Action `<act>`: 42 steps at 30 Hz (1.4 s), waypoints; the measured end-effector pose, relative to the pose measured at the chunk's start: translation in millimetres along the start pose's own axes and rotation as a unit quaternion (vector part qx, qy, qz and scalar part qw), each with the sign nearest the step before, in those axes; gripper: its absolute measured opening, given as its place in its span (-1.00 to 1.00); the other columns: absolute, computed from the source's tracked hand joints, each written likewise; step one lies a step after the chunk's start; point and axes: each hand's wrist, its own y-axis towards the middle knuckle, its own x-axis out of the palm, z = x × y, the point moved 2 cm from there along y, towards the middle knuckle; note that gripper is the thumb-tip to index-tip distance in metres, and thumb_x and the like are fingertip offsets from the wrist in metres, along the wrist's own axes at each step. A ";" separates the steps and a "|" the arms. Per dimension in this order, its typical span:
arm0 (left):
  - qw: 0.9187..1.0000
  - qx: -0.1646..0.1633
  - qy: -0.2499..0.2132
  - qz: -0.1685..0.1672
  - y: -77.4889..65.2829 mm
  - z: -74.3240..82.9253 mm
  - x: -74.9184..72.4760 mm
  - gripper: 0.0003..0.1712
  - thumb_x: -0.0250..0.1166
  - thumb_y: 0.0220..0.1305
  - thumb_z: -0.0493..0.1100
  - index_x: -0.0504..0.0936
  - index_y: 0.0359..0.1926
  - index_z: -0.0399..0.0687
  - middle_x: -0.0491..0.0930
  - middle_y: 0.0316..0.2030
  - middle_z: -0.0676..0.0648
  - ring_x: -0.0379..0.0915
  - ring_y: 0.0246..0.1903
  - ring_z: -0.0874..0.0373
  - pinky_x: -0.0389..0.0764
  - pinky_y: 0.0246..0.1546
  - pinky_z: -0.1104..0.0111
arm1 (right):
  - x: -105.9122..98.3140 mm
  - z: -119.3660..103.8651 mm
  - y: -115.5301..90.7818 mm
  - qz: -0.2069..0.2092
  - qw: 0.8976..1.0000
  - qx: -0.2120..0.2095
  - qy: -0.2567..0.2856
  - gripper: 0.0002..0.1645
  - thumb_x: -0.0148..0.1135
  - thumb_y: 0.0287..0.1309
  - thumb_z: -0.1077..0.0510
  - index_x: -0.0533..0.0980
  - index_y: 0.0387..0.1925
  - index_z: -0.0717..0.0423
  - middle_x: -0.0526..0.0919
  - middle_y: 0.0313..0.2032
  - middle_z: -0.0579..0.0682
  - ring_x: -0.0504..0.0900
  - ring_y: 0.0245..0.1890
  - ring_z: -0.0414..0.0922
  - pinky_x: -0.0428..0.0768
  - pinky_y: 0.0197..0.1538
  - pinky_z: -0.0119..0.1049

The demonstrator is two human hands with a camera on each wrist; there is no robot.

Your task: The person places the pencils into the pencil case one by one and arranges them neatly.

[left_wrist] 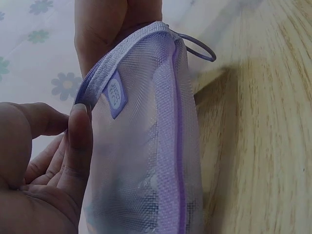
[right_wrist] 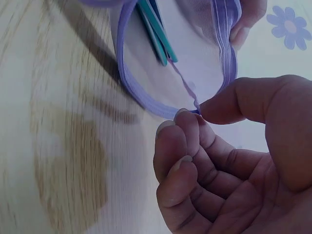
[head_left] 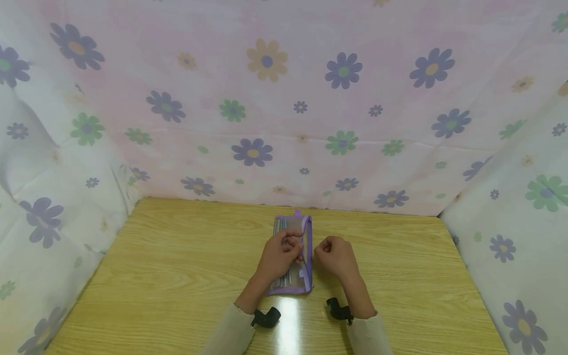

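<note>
A purple-trimmed mesh zip pouch (head_left: 308, 266) lies lengthwise near the middle of the table, its long zipped side towards the right. My left hand (head_left: 280, 252) is over it and pinches the zipper edge (left_wrist: 97, 80) between thumb and forefinger. Just right of the pouch is my right hand (head_left: 338, 255). In the right wrist view its thumb and forefinger pinch the rim of the gaping mouth (right_wrist: 141, 100), where a thin purple strip (right_wrist: 185, 83) meets it. Slim teal sticks (right_wrist: 158, 31) show inside, and several slim lengths (head_left: 279, 281) lie along the pouch's left side.
The wood-grain table (head_left: 177, 261) runs back to a flowered cloth (head_left: 301, 123), which also hangs at both sides. A black wrist mount (head_left: 267, 318) sits at the left cuff and another mount (head_left: 339, 310) at the right one. A thin purple loop (left_wrist: 200, 48) sticks out from the pouch's end.
</note>
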 end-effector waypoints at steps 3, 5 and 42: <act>1.000 0.001 0.007 0.002 0.1 -1.1 1.4 -0.67 0.35 0.46 -0.36 0.60 0.19 -0.31 0.66 -0.27 -0.21 0.70 -0.43 0.06 0.83 -0.40 0.23 | -2.4 2.8 0.7 0.004 1.000 0.003 -0.010 -0.93 0.31 0.15 0.24 0.65 -0.41 0.17 0.65 -0.49 -0.02 0.53 -0.54 -0.15 0.51 -0.50 -0.33; 1.000 0.002 0.017 0.005 0.2 -2.2 2.5 -0.68 0.36 0.45 -0.36 0.61 0.18 -0.29 0.66 -0.29 -0.18 0.69 -0.44 0.08 0.82 -0.42 0.28 | -3.6 4.6 1.7 0.006 1.000 0.005 -0.014 -0.92 0.30 0.15 0.24 0.64 -0.42 0.16 0.64 -0.49 -0.02 0.53 -0.53 -0.15 0.52 -0.49 -0.33; 0.981 0.049 0.186 0.039 -2.4 -3.0 23.7 -0.77 0.48 0.36 -0.28 0.71 -0.01 -0.24 0.68 -0.37 0.05 0.59 -0.46 0.36 0.72 -0.42 0.50 | 0.4 19.9 6.6 -0.001 1.000 0.019 -0.017 -0.90 0.31 0.16 0.22 0.63 -0.44 0.17 0.64 -0.49 -0.02 0.53 -0.51 -0.12 0.50 -0.46 -0.31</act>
